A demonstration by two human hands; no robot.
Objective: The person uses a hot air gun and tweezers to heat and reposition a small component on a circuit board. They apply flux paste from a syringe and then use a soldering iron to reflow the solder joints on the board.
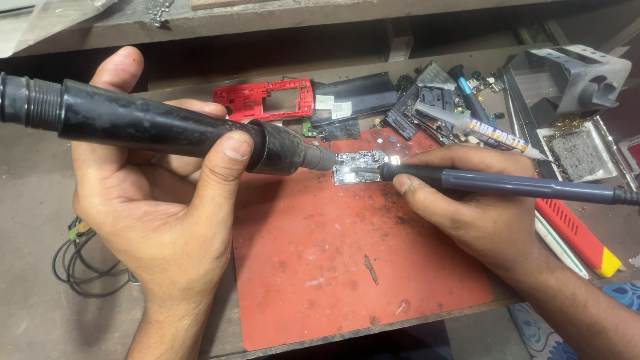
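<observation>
My left hand (157, 207) grips a thick black hot-air wand (167, 127), whose nozzle points right at a small shiny circuit board (360, 165). The board lies at the top edge of a worn red mat (333, 267). My right hand (467, 200) holds a slim dark blue soldering iron (507, 183) like a pen, its tip resting on the board's right part. Both tools meet over the board from opposite sides.
A red phone frame (267, 100), black phone parts (360, 97) and a paste syringe (480, 130) lie behind the mat. A metal iron stand (573, 80) with a sponge tray (577, 153) sits at the right. A red-yellow tool (577, 233) lies by my right wrist. Black cable (83, 260) coils at left.
</observation>
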